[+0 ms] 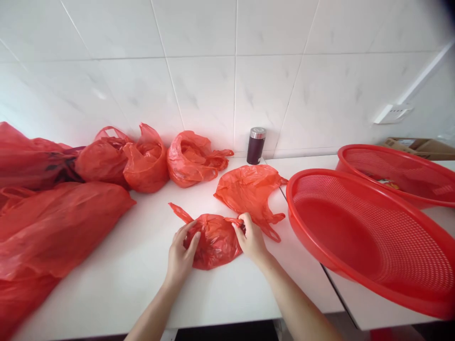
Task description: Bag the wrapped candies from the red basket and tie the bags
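Note:
A red plastic bag point(215, 241) with something inside lies on the white table in front of me. My left hand point(183, 251) rests against its left side, thumb and fingers apart around the edge. One handle of the bag sticks out to the upper left, past my fingertips. My right hand point(250, 237) pinches the other handle at the bag's upper right. Just behind it lies a flattened red plastic bag point(245, 187), its handles pointing right. What the front bag contains cannot be made out through the plastic.
Several filled red bags point(147, 161) line the wall on the left, with a large red bag point(64, 232) nearer me. A dark tumbler point(256, 146) stands at the back. Two red mesh baskets point(334, 227) are at right, before a cardboard box point(423, 148). A seam divides the tables.

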Action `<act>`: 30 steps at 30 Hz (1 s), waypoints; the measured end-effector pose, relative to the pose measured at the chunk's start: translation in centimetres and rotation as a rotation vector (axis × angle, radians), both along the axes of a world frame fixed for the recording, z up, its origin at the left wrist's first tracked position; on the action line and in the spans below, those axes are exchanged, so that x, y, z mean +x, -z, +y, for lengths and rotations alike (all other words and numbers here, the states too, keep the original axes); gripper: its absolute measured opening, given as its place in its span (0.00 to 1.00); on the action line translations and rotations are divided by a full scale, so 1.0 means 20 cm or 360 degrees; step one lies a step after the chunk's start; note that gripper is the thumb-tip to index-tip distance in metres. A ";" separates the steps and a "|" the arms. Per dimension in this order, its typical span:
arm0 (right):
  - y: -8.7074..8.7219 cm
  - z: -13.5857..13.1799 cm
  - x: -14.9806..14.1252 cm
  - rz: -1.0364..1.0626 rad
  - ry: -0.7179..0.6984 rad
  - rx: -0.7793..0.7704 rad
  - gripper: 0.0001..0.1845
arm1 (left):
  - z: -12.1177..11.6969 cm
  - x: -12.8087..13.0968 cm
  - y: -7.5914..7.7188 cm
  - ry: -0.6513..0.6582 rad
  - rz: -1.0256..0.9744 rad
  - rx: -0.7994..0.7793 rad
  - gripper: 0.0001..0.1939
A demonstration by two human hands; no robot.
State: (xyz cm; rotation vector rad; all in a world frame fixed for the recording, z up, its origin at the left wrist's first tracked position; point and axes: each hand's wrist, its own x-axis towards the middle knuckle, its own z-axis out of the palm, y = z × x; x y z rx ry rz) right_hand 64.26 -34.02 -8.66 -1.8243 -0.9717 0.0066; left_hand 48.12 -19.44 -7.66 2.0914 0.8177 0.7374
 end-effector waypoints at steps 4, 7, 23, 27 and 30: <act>-0.01 -0.02 -0.02 -0.0056 -0.0011 0.0076 0.05 | -0.04 -0.04 -0.03 -0.0175 -0.0189 0.0248 0.18; -0.02 -0.02 -0.05 -0.0112 -0.0069 0.0140 0.05 | -0.08 -0.04 -0.11 -0.0200 -0.0240 0.0797 0.15; -0.05 -0.06 -0.07 0.0188 -0.0075 0.0342 0.10 | 0.18 -0.02 -0.85 0.0637 0.0958 0.0243 0.09; -0.05 -0.06 -0.08 0.0161 -0.0109 0.0343 0.09 | 0.30 -0.24 -0.87 0.0563 0.1070 0.0061 0.12; -0.04 -0.05 -0.07 0.0122 -0.0121 0.0317 0.09 | 0.41 -0.47 -0.81 0.0431 0.1083 -0.0032 0.15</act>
